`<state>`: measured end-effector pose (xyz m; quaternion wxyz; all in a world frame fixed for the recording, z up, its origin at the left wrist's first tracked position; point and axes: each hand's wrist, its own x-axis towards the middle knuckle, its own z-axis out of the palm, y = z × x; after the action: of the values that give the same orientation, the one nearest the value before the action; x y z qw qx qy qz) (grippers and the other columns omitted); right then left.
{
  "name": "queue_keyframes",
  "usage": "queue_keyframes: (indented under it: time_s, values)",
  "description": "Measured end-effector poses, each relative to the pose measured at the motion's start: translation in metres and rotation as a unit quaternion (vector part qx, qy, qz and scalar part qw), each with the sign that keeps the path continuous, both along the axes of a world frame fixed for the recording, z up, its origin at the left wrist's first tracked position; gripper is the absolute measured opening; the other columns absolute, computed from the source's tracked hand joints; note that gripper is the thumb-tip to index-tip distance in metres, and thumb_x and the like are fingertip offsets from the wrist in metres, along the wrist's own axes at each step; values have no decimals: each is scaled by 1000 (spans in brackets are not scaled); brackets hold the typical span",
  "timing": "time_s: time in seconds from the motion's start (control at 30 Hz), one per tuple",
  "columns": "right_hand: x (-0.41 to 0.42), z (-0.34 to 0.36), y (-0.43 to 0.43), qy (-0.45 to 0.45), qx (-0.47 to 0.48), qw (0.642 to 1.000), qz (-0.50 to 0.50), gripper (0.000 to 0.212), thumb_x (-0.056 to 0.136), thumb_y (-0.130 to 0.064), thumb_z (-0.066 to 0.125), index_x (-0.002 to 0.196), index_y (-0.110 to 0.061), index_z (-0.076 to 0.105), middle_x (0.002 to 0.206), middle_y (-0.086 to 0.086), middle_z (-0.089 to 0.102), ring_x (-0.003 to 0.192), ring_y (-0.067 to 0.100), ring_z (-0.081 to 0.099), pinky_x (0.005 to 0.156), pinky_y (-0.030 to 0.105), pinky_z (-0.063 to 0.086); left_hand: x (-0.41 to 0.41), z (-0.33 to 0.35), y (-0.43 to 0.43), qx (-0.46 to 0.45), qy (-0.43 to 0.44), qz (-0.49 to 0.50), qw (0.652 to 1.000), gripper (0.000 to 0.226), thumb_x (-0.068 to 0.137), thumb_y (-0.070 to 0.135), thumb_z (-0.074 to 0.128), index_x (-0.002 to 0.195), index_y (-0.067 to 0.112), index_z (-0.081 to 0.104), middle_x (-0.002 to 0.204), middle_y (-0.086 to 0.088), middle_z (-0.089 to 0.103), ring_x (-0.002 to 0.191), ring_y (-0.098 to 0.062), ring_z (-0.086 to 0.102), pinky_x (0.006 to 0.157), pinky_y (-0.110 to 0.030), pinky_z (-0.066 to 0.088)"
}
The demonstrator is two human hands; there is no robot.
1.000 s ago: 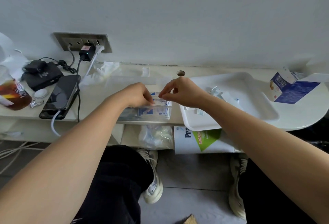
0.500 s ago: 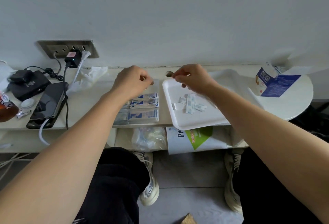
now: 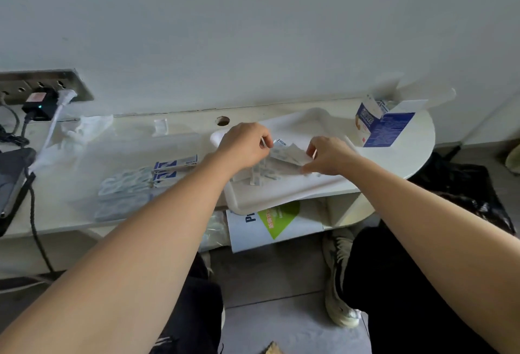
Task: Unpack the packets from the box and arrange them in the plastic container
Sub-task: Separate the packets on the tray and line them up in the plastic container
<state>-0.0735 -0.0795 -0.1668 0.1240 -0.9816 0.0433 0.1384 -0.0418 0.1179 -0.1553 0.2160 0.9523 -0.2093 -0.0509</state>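
Now left hand (image 3: 244,145), right hand (image 3: 329,157) pinch packet (image 3: 289,153) ends; long axis left-right, above plastic container (image 3: 304,189).

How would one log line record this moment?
left hand and right hand: holding packet over tray | small packets: in tray | box: open, beside tray

Little can be read here. A white sheet (image 3: 298,228) below the desk (image 3: 62,201) shows a large dark blue "P", turned sideways, the rest of the word hidden; pale characters on its green patch (image 3: 277,214) are too blurred to read. The blue and white box (image 3: 384,128) carries white characters and small print, illegible. The packets (image 3: 174,163) on the desk bear blue marks and tiny unreadable lettering.
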Motion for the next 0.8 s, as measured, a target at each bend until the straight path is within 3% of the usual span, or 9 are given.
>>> queue_keyframes:
  time_s: [0.1,0.2,0.43,0.67,0.8]
  values:
    - [2,4,-11,-2,42,999,7,32,72,-36,75,96,-20,62,93,-1,68,84,16,62,73,29,49,6,-7,-13,16,-5,-7,1000,25,84,18,63,107,27,67,106,0,58,93,-20,58,78,-27,44]
    - [5,11,-23,-12,105,994,-10,30,73,-31,76,98,-20,64,89,0,69,74,12,64,63,24,47,7,-11,-25,37,-12,-23,999,33,84,22,63,116,28,63,116,-4,50,103,-22,55,84,-30,44]
    - [7,19,-39,54,286,955,-63,25,94,-15,50,98,-4,72,81,6,69,69,13,55,64,21,47,7,-24,-34,71,2,-37,997,35,82,30,70,115,30,62,110,0,46,103,-20,53,80,-30,42]
    - [7,18,-43,83,326,938,-82,32,98,-17,40,102,-7,69,74,4,56,65,14,45,60,23,42,8,-27,-36,67,-6,-33,997,47,82,32,68,127,29,54,117,-4,43,109,-22,48,87,-35,46]
    - [5,18,-42,90,326,936,-95,32,98,-15,36,104,-6,66,76,5,57,67,16,46,60,23,43,9,-28,-41,74,-8,-36,997,42,82,29,68,123,28,57,117,-5,39,113,-22,41,89,-36,46]
